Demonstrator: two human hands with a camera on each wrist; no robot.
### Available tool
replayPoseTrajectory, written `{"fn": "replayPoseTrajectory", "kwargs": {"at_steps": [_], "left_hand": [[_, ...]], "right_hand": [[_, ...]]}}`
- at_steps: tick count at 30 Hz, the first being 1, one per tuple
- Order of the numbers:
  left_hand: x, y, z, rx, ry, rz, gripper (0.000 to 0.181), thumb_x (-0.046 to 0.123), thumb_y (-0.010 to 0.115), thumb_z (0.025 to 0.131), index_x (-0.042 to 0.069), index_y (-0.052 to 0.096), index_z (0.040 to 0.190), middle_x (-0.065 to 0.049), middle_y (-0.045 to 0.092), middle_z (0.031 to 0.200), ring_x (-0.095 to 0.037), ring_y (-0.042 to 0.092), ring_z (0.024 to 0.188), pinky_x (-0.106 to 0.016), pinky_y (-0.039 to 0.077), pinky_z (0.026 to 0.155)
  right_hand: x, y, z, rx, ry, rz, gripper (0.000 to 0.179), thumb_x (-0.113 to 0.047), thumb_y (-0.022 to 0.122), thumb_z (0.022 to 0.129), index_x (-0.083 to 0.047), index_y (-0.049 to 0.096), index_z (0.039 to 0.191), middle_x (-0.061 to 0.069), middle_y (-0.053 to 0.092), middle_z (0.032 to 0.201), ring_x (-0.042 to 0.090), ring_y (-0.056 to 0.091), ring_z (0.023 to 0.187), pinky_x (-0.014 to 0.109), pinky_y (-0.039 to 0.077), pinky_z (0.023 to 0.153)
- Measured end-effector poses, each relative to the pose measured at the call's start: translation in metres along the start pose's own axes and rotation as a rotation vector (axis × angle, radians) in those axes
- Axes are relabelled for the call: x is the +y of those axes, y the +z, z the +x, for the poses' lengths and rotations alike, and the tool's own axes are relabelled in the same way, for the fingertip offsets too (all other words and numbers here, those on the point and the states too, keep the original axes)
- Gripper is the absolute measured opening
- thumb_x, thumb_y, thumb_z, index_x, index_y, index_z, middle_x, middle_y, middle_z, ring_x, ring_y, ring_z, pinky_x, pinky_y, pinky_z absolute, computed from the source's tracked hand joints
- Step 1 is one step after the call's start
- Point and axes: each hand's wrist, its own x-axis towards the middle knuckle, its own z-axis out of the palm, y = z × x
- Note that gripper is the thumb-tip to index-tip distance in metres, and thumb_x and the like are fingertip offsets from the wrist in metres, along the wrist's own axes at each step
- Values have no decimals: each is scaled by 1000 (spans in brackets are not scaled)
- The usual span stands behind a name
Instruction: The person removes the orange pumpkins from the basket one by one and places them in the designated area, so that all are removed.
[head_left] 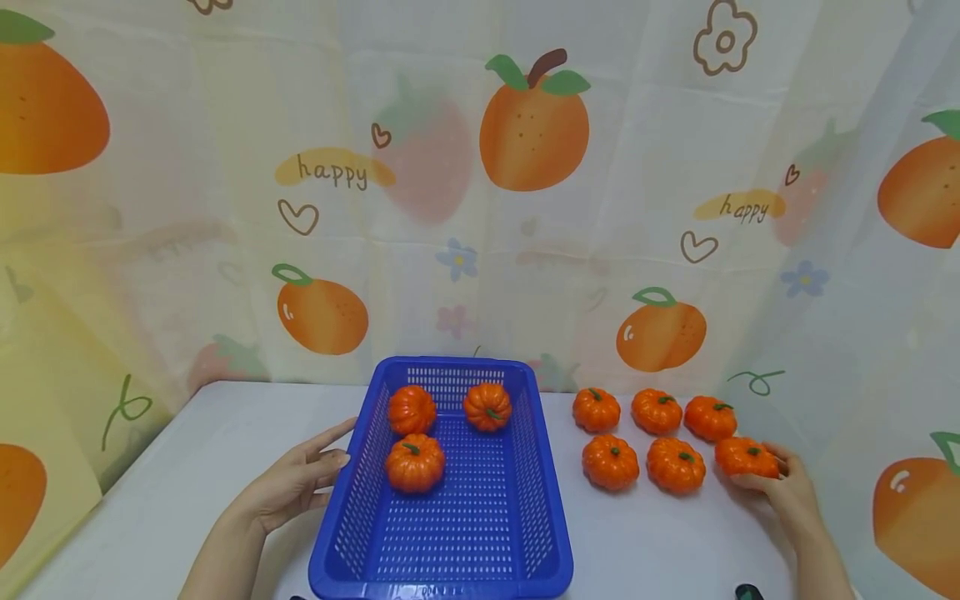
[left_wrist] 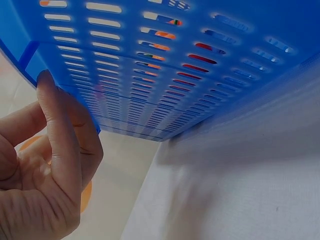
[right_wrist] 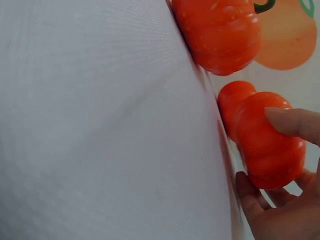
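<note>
A blue plastic basket (head_left: 480, 533) with slotted walls holds three small orange pumpkins, one of them this ribbed pumpkin (head_left: 415, 463) with a green stem. At its left side, my left hand (head_left: 296, 479) touches the rim with loosely bent fingers; the left wrist view shows the fingertips (left_wrist: 46, 82) against the basket's edge (left_wrist: 30, 60). On the right, my right hand (head_left: 795, 492) grips the end pumpkin (head_left: 746, 458) of the front row, thumb on the near side and fingers around the far side. The right wrist view shows that pumpkin (right_wrist: 270, 142) between thumb and fingers, close to the tabletop.
Several more pumpkins stand in two rows right of the basket, among them a front-row pumpkin (head_left: 676, 465) and a back-row pumpkin (head_left: 657, 411). A fruit-printed curtain (head_left: 525, 250) hangs behind the white table (head_left: 637, 550). A dark object (head_left: 748, 592) shows at the bottom edge.
</note>
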Motion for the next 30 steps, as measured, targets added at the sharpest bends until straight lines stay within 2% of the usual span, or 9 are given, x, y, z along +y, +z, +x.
{"fn": "replayPoseTrajectory", "kwargs": {"at_steps": [6,18,25,30], "left_hand": [[0,0,0,-3,-1,4,74,21,48,104,12,0,160,8,68,118,-10,69,106,-31,59,90],[-2,-1,0,-12,5,-6,73,20,47,104,12,-1,159,7,68,118,-10,69,106,-31,59,89],[-2,-2,1,-7,0,0,73,21,47,104,12,-1,160,7,68,116,-11,69,105,-32,59,89],[-1,-2,0,3,-2,8,73,21,47,104,12,0,160,6,67,115,-11,69,105,-32,60,89]], "right_hand": [[5,4,3,0,52,-53,104,-24,73,84,-5,3,159,30,5,162,51,13,145,71,15,118],[5,4,5,-34,11,-96,106,-17,74,82,-2,1,158,33,6,161,52,14,143,72,15,117],[0,3,2,-81,1,-101,113,-22,78,81,-4,-2,158,34,1,161,53,13,143,72,15,116],[-2,2,2,-90,1,-74,108,-21,74,84,-3,-2,158,33,0,161,53,11,145,70,14,118]]}}
